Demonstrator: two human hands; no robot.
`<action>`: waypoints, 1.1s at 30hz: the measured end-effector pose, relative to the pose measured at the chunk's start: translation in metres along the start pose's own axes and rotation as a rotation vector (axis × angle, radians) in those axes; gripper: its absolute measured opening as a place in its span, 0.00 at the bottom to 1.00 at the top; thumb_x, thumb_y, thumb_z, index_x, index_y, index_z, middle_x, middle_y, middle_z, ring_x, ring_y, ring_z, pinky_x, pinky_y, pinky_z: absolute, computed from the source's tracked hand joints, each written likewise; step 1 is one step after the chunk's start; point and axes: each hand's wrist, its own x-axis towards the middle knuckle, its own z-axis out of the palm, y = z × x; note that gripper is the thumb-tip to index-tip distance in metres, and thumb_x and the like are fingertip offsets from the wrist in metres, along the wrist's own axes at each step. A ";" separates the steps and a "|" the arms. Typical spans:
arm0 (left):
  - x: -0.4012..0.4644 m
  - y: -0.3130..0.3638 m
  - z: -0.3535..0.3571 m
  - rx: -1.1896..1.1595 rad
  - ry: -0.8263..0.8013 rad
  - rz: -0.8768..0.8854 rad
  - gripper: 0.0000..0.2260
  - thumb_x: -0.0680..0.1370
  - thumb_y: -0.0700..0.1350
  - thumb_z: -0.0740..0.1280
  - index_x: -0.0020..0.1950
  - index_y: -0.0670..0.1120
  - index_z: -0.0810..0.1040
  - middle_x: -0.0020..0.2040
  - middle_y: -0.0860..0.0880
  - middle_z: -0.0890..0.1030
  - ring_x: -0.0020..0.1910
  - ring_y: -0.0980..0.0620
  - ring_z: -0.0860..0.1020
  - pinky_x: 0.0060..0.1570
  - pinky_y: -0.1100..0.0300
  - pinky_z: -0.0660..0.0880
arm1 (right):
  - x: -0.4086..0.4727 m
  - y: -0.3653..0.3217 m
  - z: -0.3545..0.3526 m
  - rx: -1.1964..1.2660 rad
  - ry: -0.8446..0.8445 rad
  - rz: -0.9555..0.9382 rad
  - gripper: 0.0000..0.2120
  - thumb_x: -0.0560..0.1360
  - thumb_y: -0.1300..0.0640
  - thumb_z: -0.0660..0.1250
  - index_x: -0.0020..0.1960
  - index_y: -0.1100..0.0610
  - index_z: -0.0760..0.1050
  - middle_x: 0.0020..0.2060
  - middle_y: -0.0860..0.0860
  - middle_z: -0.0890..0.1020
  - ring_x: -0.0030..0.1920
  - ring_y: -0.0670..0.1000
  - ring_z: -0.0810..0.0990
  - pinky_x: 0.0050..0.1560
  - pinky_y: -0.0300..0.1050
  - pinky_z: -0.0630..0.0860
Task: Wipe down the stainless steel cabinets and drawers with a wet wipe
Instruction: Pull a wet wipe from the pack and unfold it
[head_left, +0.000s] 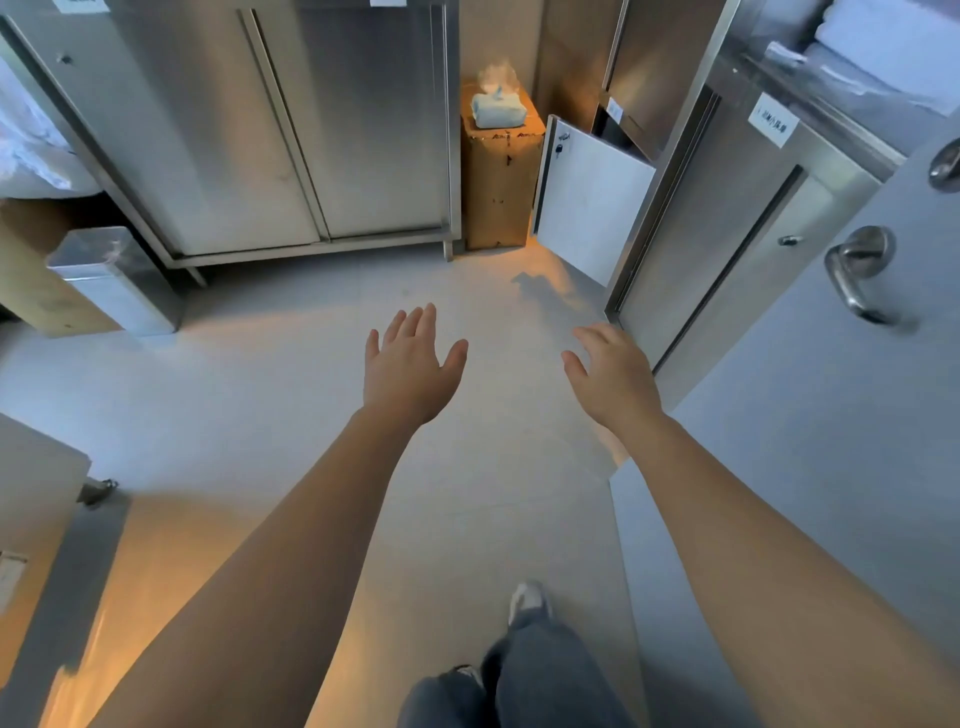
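While a soft wipe pack (496, 110) tops the cardboard box (497, 182), left hand (408, 369) and right hand (613, 376) hover (fingers spread, empty).

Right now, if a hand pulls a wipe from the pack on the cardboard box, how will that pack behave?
The wipe pack looks soft-sided and small, so it is probably light and may lift or slide rather than stay put. The wipe sticking out of its top looks limp, likely floppy. The tall, narrow cardboard box under it might wobble.

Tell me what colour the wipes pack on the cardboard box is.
Pale blue wipes pack, head view.
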 end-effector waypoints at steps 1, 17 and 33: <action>0.014 -0.001 0.002 -0.002 -0.001 0.001 0.29 0.82 0.59 0.51 0.80 0.46 0.54 0.80 0.49 0.58 0.79 0.49 0.52 0.77 0.45 0.48 | 0.014 0.001 0.002 0.001 -0.001 -0.001 0.21 0.82 0.52 0.59 0.71 0.60 0.69 0.69 0.55 0.71 0.70 0.55 0.66 0.70 0.50 0.63; 0.352 0.057 0.029 -0.009 -0.026 0.014 0.29 0.83 0.59 0.52 0.80 0.46 0.54 0.80 0.49 0.58 0.79 0.50 0.51 0.77 0.47 0.46 | 0.340 0.065 0.010 -0.013 0.007 -0.016 0.20 0.80 0.54 0.61 0.69 0.62 0.72 0.66 0.58 0.74 0.68 0.58 0.69 0.68 0.49 0.65; 0.609 0.070 0.042 -0.022 -0.030 0.000 0.29 0.83 0.58 0.53 0.80 0.46 0.55 0.79 0.50 0.59 0.79 0.49 0.52 0.77 0.46 0.47 | 0.598 0.098 0.030 -0.024 0.009 -0.044 0.18 0.79 0.56 0.64 0.66 0.62 0.75 0.63 0.58 0.76 0.66 0.58 0.70 0.66 0.48 0.63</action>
